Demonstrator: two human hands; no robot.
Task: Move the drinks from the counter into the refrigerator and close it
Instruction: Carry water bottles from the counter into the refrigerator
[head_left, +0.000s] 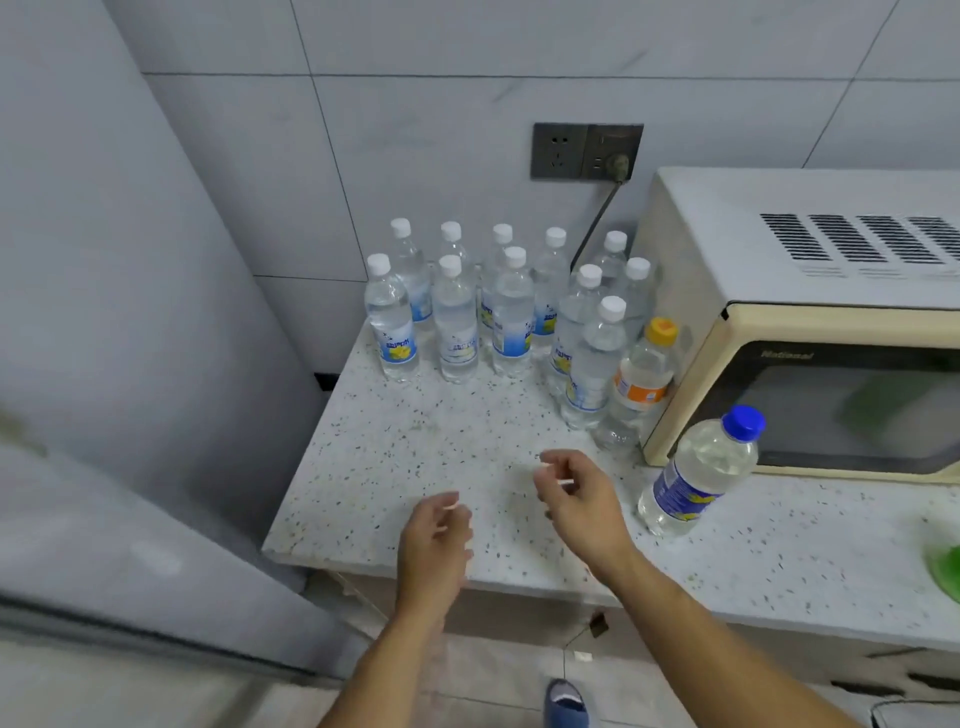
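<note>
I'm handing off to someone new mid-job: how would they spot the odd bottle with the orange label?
Start at the cream microwave oven on the speckled stone counter. Against its front left corner stands the clear plastic bottle with the orange label, at the near end of the white-capped bottle cluster. It alone has a yellow cap.

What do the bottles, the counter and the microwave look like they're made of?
Bottles: clear, glossy plastic, apparently; the liquid shows through and the caps look like opaque plastic. Counter: pale speckled stone or terrazzo-like composite, smooth and matte. Microwave: cream casing, probably painted metal, with a dark glassy door.
</note>
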